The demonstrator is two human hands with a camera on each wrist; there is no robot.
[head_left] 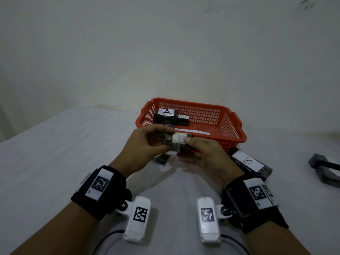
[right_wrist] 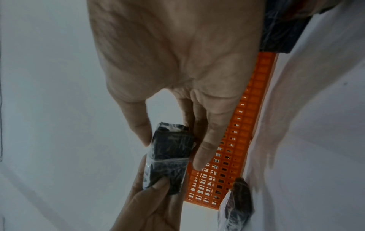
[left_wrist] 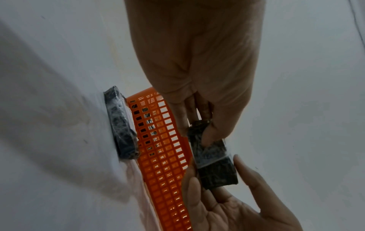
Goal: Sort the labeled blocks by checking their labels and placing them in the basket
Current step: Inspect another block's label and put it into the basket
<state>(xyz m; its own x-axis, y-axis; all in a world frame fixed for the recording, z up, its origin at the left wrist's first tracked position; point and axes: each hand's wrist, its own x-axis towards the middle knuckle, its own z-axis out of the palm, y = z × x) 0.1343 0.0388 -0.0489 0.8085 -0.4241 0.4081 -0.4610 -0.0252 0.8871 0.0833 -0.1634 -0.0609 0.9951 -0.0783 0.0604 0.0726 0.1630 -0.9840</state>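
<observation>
Both hands' fingers grip wrapped block (head_left: 177, 142), head view alone shows basket's A block (head_left: 166, 115)

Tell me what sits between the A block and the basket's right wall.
In the head view, a smaller dark block with a white top lies against the A block; beyond it, bare mesh floor runs to the orange basket wall.

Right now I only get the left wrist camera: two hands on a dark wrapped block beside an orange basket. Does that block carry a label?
Observer: Yes. The head view shows a white label on top of the held block, though its letter is not readable.
Operator: Is anything in the basket yet?
Observer: A block marked A lies in the basket, with a second block beside it.
Operator: Any waiting outside?
Observer: A block marked B lies on the table, right of the basket.
</observation>
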